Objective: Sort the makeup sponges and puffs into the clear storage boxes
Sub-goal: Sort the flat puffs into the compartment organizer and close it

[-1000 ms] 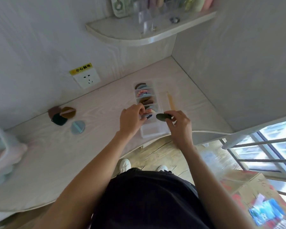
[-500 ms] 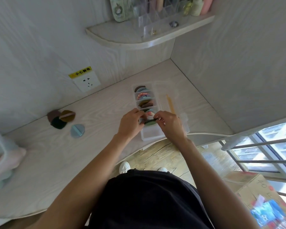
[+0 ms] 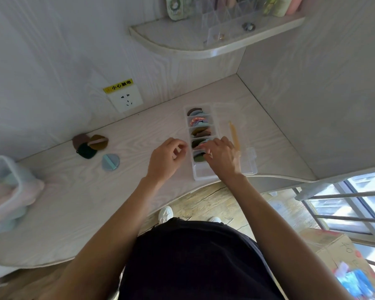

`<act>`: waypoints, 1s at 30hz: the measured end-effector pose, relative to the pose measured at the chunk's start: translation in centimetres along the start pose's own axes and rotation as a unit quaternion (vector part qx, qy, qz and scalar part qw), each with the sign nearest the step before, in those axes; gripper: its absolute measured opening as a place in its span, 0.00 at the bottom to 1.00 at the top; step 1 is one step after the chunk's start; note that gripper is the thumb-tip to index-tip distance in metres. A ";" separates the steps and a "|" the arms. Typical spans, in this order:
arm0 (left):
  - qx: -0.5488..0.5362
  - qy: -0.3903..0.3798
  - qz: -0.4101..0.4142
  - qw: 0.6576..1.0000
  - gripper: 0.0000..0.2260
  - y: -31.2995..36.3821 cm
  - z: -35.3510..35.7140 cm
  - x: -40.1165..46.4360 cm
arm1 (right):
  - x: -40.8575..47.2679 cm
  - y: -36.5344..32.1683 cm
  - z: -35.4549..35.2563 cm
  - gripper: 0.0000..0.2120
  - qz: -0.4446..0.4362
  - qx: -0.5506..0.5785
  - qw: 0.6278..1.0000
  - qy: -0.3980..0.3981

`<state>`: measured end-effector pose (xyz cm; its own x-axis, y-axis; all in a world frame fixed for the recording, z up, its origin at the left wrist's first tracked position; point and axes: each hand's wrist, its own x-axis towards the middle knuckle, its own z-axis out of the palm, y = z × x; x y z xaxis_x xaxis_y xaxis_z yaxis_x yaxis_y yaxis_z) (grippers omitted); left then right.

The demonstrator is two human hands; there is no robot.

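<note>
Right hand (image 3: 222, 158) presses a green puff (image 3: 198, 158) into the clear box (image 3: 204, 176) with curled fingertips; left hand (image 3: 166, 160) hovers just left of it, loosely curled, empty. Four puffs (image 3: 91, 146) lie farther left.

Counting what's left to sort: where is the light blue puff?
In the head view, the light blue puff lies alone on the desk's left side, just right of and nearer than the three dark puffs, below the wall socket.

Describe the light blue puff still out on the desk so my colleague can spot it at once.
Start at the wall socket and drop down to the desk. Three dark puffs overlap there; the light blue puff lies just right of and below them, alone, round, pale, with a strap across it.
</note>
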<state>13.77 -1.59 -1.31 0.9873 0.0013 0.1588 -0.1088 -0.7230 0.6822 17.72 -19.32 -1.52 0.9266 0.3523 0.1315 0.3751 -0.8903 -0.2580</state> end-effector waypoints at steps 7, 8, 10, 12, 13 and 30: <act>0.138 0.131 -0.259 0.947 0.13 -9.5 -4.8 -5.2 | -0.2 0.1 0.1 0.12 0.005 0.040 0.999 0.030; 0.154 0.126 -0.314 0.928 0.16 -10.2 -5.3 -5.5 | -0.3 0.0 0.2 0.12 0.007 0.046 0.998 0.035; 0.156 0.102 -0.391 0.901 0.20 -10.8 -6.0 -5.6 | -0.4 -0.4 0.2 0.11 0.024 0.076 0.997 0.024; 0.128 0.089 -0.417 0.896 0.21 -10.9 -6.4 -5.6 | -0.3 -0.9 0.4 0.09 0.046 0.107 0.993 -0.001; 0.108 0.093 -0.418 0.897 0.20 -10.9 -6.5 -5.4 | -0.2 -1.1 0.6 0.09 0.050 0.114 0.992 -0.006; -0.067 -0.033 0.033 0.997 0.07 -0.6 -2.4 -1.0 | 1.2 -2.6 -0.3 0.05 0.030 0.109 0.992 -0.047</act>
<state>12.61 0.55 -0.16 0.9824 -0.0917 0.1629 -0.1843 -0.6206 0.7622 17.82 -16.65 -0.37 0.9417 0.3358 0.0225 0.3072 -0.8304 -0.4649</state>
